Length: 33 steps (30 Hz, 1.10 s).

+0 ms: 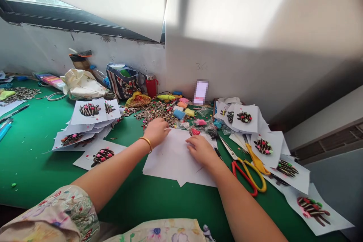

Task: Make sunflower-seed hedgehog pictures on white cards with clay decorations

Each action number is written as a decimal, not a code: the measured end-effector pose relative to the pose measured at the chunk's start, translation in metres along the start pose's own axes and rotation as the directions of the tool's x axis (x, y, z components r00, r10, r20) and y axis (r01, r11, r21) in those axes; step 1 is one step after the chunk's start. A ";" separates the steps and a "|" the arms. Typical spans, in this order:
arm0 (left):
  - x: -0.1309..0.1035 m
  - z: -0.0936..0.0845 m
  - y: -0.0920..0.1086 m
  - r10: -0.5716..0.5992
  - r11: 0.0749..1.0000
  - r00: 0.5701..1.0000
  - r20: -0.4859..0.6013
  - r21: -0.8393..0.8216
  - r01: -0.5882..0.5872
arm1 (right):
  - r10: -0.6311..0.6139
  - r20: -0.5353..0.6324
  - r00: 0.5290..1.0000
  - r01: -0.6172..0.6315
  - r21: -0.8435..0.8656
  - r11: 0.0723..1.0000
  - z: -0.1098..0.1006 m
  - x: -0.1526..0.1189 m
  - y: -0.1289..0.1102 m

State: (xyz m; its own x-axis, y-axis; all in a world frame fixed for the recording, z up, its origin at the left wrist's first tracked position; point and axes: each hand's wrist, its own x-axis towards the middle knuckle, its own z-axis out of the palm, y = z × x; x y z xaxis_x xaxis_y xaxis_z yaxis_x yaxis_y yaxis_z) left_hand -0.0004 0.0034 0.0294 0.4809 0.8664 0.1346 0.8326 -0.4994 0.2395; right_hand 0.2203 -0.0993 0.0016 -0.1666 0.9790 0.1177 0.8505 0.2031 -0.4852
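White paper sheets (176,159) lie in a loose stack on the green table in front of me. At their upper left edge is my left hand (155,132), its fingers bent together near the paper's edge; what they grip, if anything, is too small to tell. My right hand (198,149) rests on the right part of the sheets with its fingers apart. Beyond the paper lies a pile of striped seeds (155,111), beside coloured clay packets (179,113).
Scissors with red and yellow handles (241,162) lie right of the paper. Decorated cards are stacked at left (89,121) and right (266,147). Behind stand a striped bag (123,83), a red bottle (151,86) and a phone (200,92).
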 end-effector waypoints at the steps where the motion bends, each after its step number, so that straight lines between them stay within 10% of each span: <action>1: -0.006 0.001 0.007 0.024 1.000 0.999 0.043 -0.012 -0.023 | 0.029 -0.009 1.000 -0.029 -0.019 0.999 -0.001 0.000 0.002; 10: -0.012 0.021 0.041 -0.038 0.997 0.964 0.264 -0.059 0.055 | 0.079 -0.011 0.997 -0.079 -0.116 0.990 0.002 0.003 0.011; 21: 0.006 -0.002 0.019 -0.031 0.899 0.856 0.516 -0.360 0.250 | 0.206 -0.108 0.972 -0.215 -0.074 0.974 0.003 0.013 0.030; 28: -0.007 -0.032 -0.019 -0.016 0.602 0.811 0.585 -0.642 0.475 | 0.143 -0.351 0.925 -0.058 0.242 0.968 -0.008 0.011 0.025; 33: -0.008 -0.033 -0.019 -0.225 0.118 0.836 0.500 -0.838 0.533 | 0.287 -0.391 0.874 -0.086 0.457 0.885 -0.012 0.009 0.029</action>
State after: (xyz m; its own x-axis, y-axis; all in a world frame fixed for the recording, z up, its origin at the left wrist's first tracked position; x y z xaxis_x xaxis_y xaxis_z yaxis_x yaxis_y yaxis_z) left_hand -0.0296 0.0057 0.0557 0.3520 0.8353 -0.4224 0.1242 0.4056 0.9056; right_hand 0.2497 -0.0846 -0.0006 0.2937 0.9067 0.3026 0.5394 0.1042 -0.8356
